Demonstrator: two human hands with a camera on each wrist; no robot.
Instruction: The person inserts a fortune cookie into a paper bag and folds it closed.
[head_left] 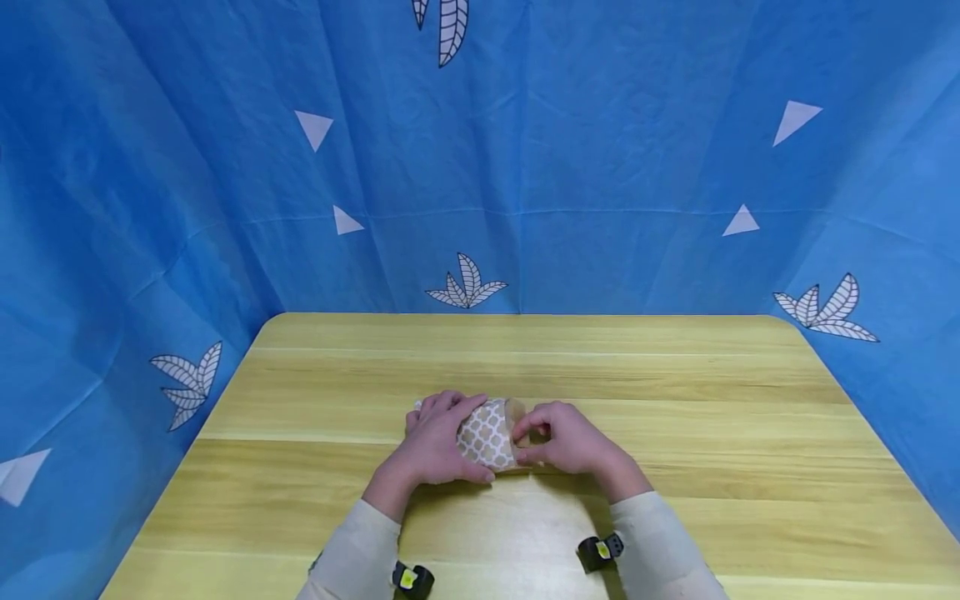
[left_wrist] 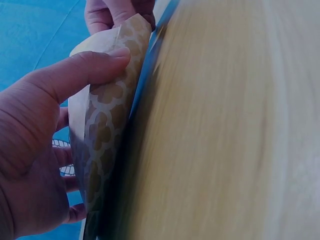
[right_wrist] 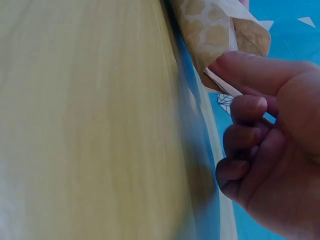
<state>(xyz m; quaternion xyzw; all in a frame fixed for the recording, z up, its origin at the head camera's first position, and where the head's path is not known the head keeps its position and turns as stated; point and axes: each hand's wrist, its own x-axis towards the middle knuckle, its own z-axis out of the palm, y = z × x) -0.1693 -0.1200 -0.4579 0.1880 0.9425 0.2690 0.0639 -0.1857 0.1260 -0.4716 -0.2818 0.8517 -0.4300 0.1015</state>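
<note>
The paper bag (head_left: 487,435) lies on the wooden table (head_left: 720,392), midway across it. Tabletop stretches wide to the left and right of the bag; the far edge, with rounded corners, runs well apart from it, against a blue curtain (head_left: 615,133) printed with white leaves and triangles. The bag's long axis runs from side to side, its loose end pointing right.

The left hand (head_left: 442,442) grips the bag's left part, thumb on the near side and fingers spread over the far side. The right hand (head_left: 566,437) pinches the paper at the right end between thumb and forefinger, the other fingers curled in.

The bag is thin, creased brown paper with a white lattice pattern, bulging into a rounded shape. A wrinkled brown piece (right_wrist: 252,37) shows at the right end; whether it is lining or contents cannot be told. Pale sleeves (head_left: 352,554) cover the forearms.
</note>
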